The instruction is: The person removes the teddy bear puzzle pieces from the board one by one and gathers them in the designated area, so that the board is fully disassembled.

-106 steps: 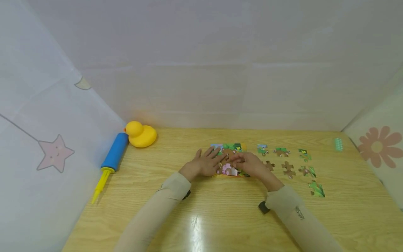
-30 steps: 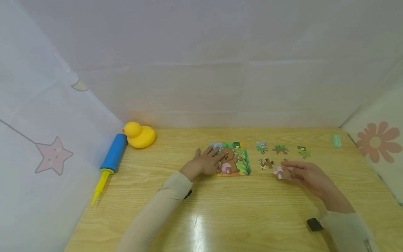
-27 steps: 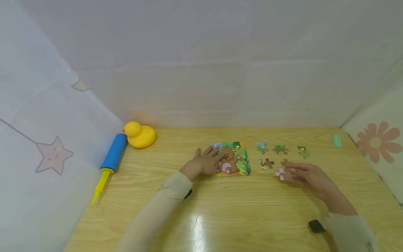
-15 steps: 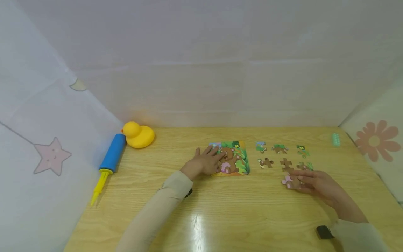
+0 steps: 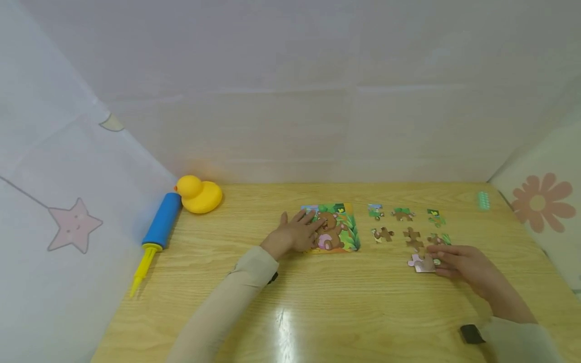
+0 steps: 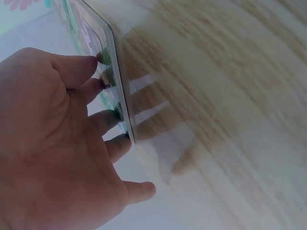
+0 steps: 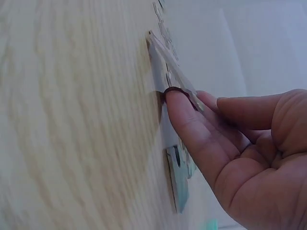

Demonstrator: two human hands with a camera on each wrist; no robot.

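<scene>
My left hand (image 5: 296,234) rests with spread fingers on the left part of a bear puzzle board (image 5: 347,232), hiding part of its picture. In the left wrist view, my fingertips touch the top of that board (image 6: 121,72). My right hand (image 5: 467,267) pinches the right end of a pink-and-brown puzzle piece (image 5: 422,263). Seen from the right wrist, this puzzle piece (image 7: 170,62) is tilted, its far end low at the table and its near end raised by my fingers. Just beyond the piece lies a brown puzzle piece (image 5: 413,238).
Loose puzzle pieces lie in rows right of the board, among them a bear-and-grass piece (image 5: 402,214) and a green corner piece (image 5: 436,218). A yellow duck (image 5: 199,195) and a blue-yellow hand pump (image 5: 159,227) are at the left. A small green object (image 5: 483,200) lies far right.
My right hand has gone from over the board out to the right, then nearer the table's front with the pink-and-brown puzzle piece, which is now lower. My left hand has stayed on the board.
</scene>
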